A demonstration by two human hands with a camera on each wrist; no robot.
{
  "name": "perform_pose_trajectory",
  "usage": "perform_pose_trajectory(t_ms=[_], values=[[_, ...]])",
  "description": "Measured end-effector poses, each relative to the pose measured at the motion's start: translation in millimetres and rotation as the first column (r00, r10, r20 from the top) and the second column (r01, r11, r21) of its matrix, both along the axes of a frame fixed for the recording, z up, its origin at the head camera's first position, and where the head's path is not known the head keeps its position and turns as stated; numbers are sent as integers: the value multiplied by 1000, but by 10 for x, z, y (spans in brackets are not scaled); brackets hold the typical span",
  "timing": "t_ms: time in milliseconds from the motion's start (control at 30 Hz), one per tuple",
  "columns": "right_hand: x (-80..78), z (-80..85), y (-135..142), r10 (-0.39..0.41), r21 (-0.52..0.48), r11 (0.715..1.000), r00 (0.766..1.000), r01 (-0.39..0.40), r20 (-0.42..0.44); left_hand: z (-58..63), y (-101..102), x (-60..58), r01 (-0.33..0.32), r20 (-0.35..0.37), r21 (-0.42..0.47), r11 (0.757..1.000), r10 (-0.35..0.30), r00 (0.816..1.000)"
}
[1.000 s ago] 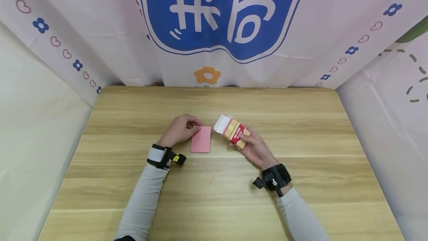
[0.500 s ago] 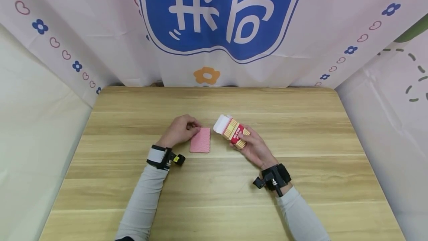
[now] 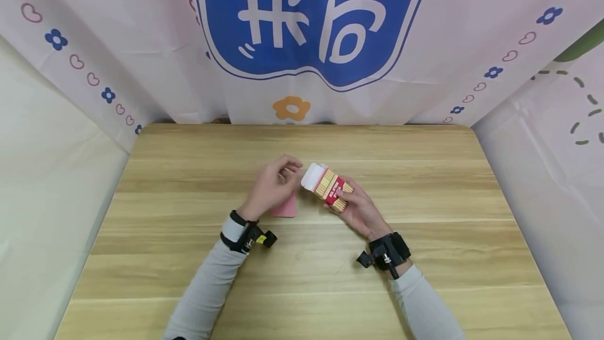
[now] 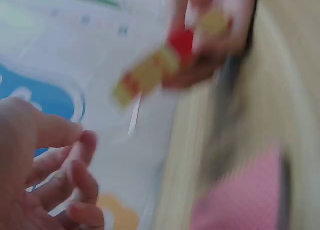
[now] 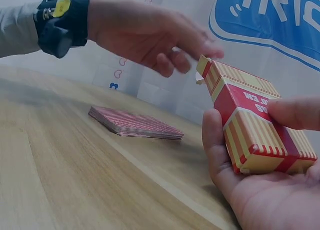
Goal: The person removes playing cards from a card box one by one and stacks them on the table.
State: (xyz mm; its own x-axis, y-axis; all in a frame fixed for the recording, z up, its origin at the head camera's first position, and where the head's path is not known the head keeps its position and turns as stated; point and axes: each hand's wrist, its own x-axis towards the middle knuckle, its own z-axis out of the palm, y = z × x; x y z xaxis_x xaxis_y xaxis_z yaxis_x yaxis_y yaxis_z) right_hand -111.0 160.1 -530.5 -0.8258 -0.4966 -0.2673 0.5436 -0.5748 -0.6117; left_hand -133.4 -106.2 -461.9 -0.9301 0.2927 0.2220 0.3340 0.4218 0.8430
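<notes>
My right hand holds a red and yellow striped playing-card box, thumb across its front and fingers behind. The box's white flap stands open, tilted toward the left. A deck of playing cards with pink patterned backs lies face down on the table; in the head view my left hand covers part of it. That left hand hovers above the deck near the box flap, fingers loosely bent and holding nothing. In the left wrist view the deck shows only in part, and the picture is blurred.
The wooden table ends at the back against a printed cloth with a blue shield pattern. Pale cloth walls stand at both sides. A strap with a small camera sits on each wrist.
My left hand has come off the deck's upper left corner and moved right, up to the box flap. The deck stays in place, and the right hand with the box is nearly still.
</notes>
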Motion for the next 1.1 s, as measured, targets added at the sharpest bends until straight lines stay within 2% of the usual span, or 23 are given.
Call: perform_pose_trajectory(t_ms=[100,200,400,567,733,1100], values=[[5,-8,2,7,-11,1000,1000,-7,-19,-2,160,66,50,12,25,998,-50,999],[7,-7,-1,5,-22,1000,1000,-5,-29,-13,247,102,71,30,1,997,-71,997],[18,-4,3,6,-49,999,999,-8,-44,-59,276,110,61,64,9,998,-61,996],[21,5,7,17,-47,999,998,-20,-64,-76,276,105,76,103,-3,997,-75,992],[22,1,14,26,-36,999,997,-28,-66,-74,278,111,67,134,-25,997,-63,989],[6,8,25,18,-84,996,999,-23,-52,29,223,122,4,133,-60,998,4,991]])
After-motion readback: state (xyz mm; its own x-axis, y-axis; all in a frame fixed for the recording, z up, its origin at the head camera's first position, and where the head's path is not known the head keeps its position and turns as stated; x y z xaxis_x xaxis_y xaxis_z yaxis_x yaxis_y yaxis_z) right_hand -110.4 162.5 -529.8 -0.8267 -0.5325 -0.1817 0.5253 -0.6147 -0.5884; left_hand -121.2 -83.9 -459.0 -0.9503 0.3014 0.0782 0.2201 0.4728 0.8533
